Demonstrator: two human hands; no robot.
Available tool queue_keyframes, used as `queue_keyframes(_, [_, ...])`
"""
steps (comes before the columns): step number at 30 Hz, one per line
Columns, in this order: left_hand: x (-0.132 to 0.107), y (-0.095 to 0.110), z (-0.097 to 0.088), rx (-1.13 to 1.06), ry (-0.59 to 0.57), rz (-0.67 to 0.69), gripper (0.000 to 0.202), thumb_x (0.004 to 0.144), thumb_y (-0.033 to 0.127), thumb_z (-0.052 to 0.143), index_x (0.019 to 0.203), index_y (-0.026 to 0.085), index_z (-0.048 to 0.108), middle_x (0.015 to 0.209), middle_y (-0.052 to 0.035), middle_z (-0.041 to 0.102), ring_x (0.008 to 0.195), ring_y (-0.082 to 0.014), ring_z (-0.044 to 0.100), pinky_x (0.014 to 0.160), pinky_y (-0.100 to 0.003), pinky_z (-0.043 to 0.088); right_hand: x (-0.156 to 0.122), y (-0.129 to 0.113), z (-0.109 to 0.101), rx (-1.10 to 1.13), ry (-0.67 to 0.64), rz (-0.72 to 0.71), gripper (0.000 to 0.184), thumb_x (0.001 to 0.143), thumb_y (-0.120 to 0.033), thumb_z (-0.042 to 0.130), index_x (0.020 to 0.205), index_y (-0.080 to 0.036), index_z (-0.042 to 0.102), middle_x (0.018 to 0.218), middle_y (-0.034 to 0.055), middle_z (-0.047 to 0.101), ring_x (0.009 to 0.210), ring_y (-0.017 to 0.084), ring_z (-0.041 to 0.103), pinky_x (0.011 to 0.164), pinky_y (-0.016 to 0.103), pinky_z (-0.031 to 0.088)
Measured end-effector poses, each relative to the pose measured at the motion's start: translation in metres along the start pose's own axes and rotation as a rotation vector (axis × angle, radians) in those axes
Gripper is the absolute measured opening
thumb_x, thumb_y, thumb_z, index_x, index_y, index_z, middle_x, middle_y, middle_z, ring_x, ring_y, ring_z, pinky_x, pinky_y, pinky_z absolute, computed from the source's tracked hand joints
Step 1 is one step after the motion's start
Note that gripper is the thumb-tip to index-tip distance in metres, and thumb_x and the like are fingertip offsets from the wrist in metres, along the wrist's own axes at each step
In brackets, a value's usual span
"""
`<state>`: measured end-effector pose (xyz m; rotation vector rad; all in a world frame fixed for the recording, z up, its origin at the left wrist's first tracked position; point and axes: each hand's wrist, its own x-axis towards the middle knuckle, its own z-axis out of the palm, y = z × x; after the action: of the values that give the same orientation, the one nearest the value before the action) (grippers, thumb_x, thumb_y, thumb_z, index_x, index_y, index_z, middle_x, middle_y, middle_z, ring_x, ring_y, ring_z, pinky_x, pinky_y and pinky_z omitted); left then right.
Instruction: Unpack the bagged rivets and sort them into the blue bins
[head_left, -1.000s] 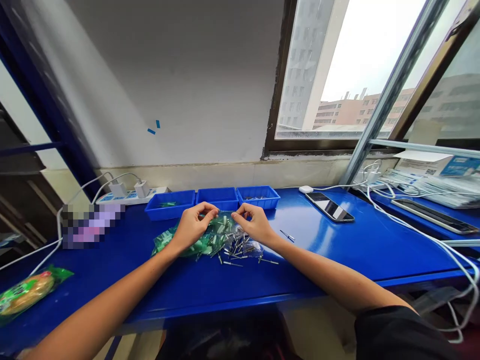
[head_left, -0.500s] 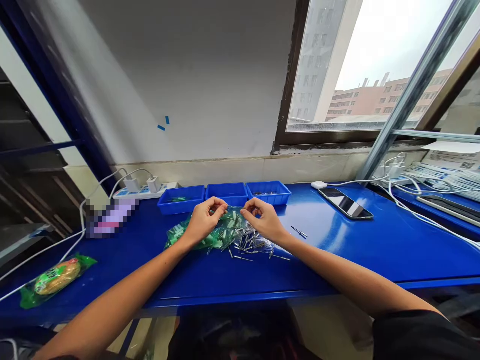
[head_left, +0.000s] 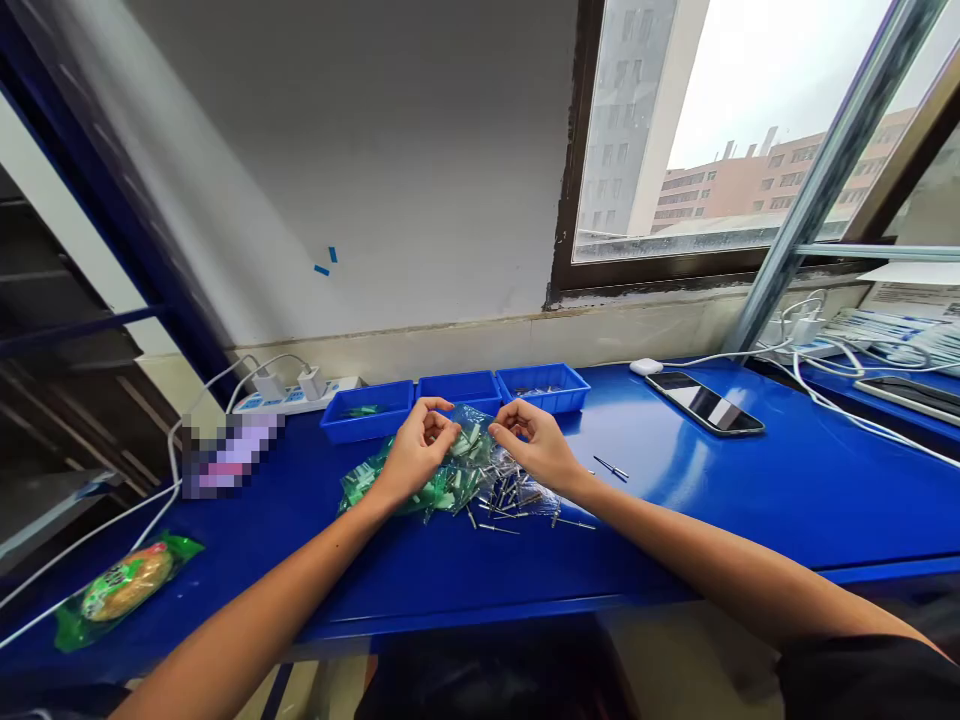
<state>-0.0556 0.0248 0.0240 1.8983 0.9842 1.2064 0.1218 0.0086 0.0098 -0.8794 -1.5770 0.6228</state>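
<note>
Between my two hands is a small clear plastic bag (head_left: 471, 438) with pale green pieces inside. My left hand (head_left: 414, 455) pinches its left edge between thumb and fingers. At the right edge my right hand (head_left: 541, 450) is closed in a similar pinch. More green-tinted bags (head_left: 444, 492) of pale pieces lie beneath and beside my left hand. Under my right hand is a loose pile of silvery pop rivets (head_left: 510, 497), some on clear plastic. A few single rivets (head_left: 611, 468) lie farther right.
Behind my hands stand three blue bins: the left bin (head_left: 364, 430) with green pieces, the partly hidden middle bin (head_left: 459, 377), and the right bin (head_left: 555, 403) with metal pieces. A phone (head_left: 705, 403), a power strip (head_left: 330, 394) and a wrapped bun (head_left: 127, 585) are also on the blue table (head_left: 525, 580).
The clear bag now stands up more fully between my hands, showing more of its contents. The whole view has shifted slightly; both hands keep their pinched pose.
</note>
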Motion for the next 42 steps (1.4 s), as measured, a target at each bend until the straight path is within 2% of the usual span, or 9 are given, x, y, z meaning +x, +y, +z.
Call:
queue_keyframes(5, [-0.001,0.003,-0.003,0.146,-0.049,0.032,0.016,0.081,0.029,0.051,0.092,0.017,0.052,0.064,0.0026,0.048,0.055,-0.0096,0.045,0.051,-0.021,0.036,-0.002,-0.002,0.001,0.000,0.032,0.021,0.009,0.073,-0.025,0.057,0.072,-0.020,0.050,0.065,-0.0017,0.053,0.058,0.011,0.049,0.053,0.027,0.040])
queue_keyframes(10, [-0.008,0.007,-0.004,0.451,-0.119,0.206,0.015,0.084,0.030,0.050,0.087,0.018,0.057,0.059,0.0027,0.051,0.052,-0.0101,0.045,0.051,-0.021,0.035,0.002,-0.004,0.000,-0.047,0.096,0.029,0.007,0.074,-0.023,0.056,0.073,-0.020,0.050,0.065,-0.0011,0.054,0.060,0.012,0.051,0.053,0.028,0.040])
queue_keyframes(16, [-0.010,0.007,-0.004,0.507,-0.003,0.283,0.015,0.086,0.027,0.048,0.090,0.019,0.059,0.065,0.0010,0.058,0.053,-0.0097,0.049,0.053,-0.021,0.038,-0.003,-0.007,0.001,0.019,0.076,0.027,0.010,0.076,-0.026,0.055,0.076,-0.021,0.046,0.062,-0.0016,0.056,0.059,0.013,0.057,0.054,0.029,0.045])
queue_keyframes(21, [-0.012,0.010,-0.003,0.497,0.063,0.315,0.013,0.082,0.018,0.047,0.088,0.018,0.059,0.068,0.0017,0.061,0.051,-0.0086,0.050,0.053,-0.020,0.040,-0.004,-0.015,0.001,0.157,-0.024,0.063,0.010,0.071,-0.021,0.052,0.077,-0.022,0.043,0.065,-0.0015,0.055,0.062,0.014,0.058,0.056,0.030,0.047])
queue_keyframes(24, [-0.015,0.013,-0.003,0.484,0.086,0.379,0.016,0.079,0.014,0.046,0.089,0.018,0.058,0.075,0.0003,0.064,0.062,-0.0103,0.057,0.058,-0.020,0.044,0.002,-0.028,-0.002,0.293,-0.025,0.103,0.008,0.068,-0.020,0.050,0.074,-0.021,0.044,0.066,-0.0014,0.052,0.060,0.012,0.054,0.057,0.030,0.048])
queue_keyframes(27, [-0.016,0.014,-0.004,0.486,0.144,0.409,0.015,0.081,0.018,0.046,0.091,0.019,0.058,0.083,-0.0017,0.067,0.070,-0.0120,0.060,0.064,-0.022,0.047,0.005,-0.037,-0.001,0.283,0.010,0.143,0.012,0.070,-0.022,0.053,0.080,-0.022,0.045,0.062,-0.0027,0.052,0.057,0.012,0.053,0.056,0.030,0.047])
queue_keyframes(32, [-0.014,0.011,-0.003,0.461,0.121,0.396,0.015,0.082,0.018,0.047,0.092,0.019,0.058,0.089,-0.0026,0.067,0.073,-0.0123,0.061,0.067,-0.023,0.049,0.002,-0.028,0.004,0.273,0.051,0.214,0.027,0.074,-0.022,0.055,0.099,-0.021,0.043,0.057,-0.0050,0.050,0.054,0.012,0.052,0.054,0.029,0.046])
queue_keyframes(35, [-0.012,0.011,0.000,0.368,0.068,0.338,0.015,0.084,0.019,0.046,0.092,0.018,0.058,0.084,-0.0026,0.066,0.068,-0.0113,0.061,0.064,-0.023,0.049,0.000,-0.021,-0.001,0.214,0.069,0.167,0.030,0.076,-0.020,0.054,0.104,-0.019,0.046,0.058,-0.0045,0.051,0.056,0.012,0.051,0.055,0.029,0.045])
queue_keyframes(42, [-0.009,0.012,0.002,0.076,-0.008,0.146,0.023,0.086,0.026,0.043,0.107,0.018,0.047,0.073,-0.0013,0.064,0.062,-0.0115,0.061,0.060,-0.024,0.048,-0.003,-0.016,-0.006,0.069,0.048,0.041,0.012,0.079,-0.022,0.051,0.089,-0.017,0.055,0.063,-0.0010,0.056,0.062,0.012,0.055,0.057,0.029,0.044])
